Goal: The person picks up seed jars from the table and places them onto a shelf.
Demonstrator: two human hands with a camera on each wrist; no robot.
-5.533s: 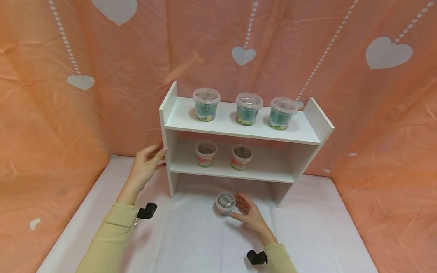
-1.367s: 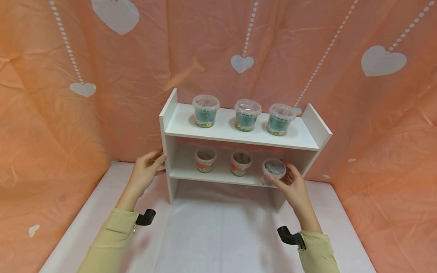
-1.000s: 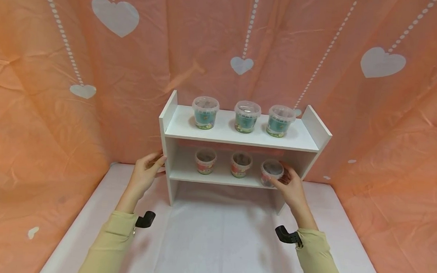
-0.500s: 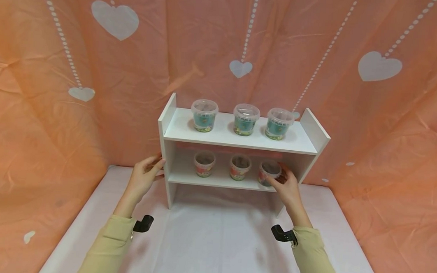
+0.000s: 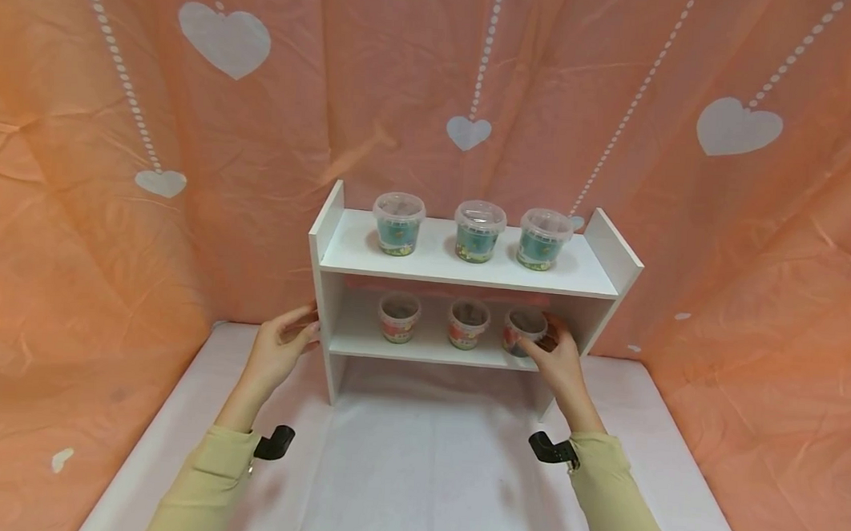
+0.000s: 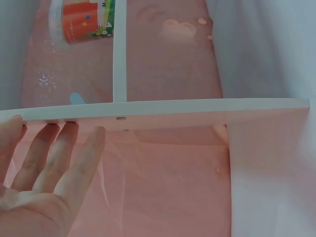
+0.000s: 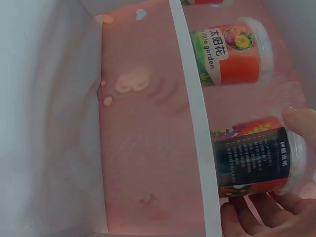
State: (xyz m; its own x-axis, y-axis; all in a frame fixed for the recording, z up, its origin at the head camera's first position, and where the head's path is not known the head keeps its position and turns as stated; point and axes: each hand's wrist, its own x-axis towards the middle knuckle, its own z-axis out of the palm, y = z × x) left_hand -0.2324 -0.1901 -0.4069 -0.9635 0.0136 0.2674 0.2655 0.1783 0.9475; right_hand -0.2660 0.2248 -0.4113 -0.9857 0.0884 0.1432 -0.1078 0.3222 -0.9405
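My right hand (image 5: 563,370) holds a small red-labelled plastic tub (image 5: 512,334) at the right of the middle shelf, thumb on one side and fingers round the other. In the right wrist view, a black panel with white writing shows on this tub (image 7: 252,160), its base at the shelf board. Two similar red tubs, the left one (image 5: 398,320) and the middle one (image 5: 467,325), stand in line with it. With fingers nearly straight, my left hand (image 5: 273,354) touches the outer left side of the white shelf unit (image 5: 468,277); its fingertips meet that panel in the left wrist view.
On the top board stand three lidded tubs with teal labels: left (image 5: 398,230), middle (image 5: 477,238) and right (image 5: 540,244). The unit's raised right side (image 5: 617,255) borders them. A white cloth covers the table (image 5: 400,473), and an orange curtain (image 5: 258,144) hangs behind and at both sides.
Earlier the right tub stood on the table beside my right hand; it is now on the middle shelf, shifted slightly left and back there. My left hand has stayed by the unit's side.
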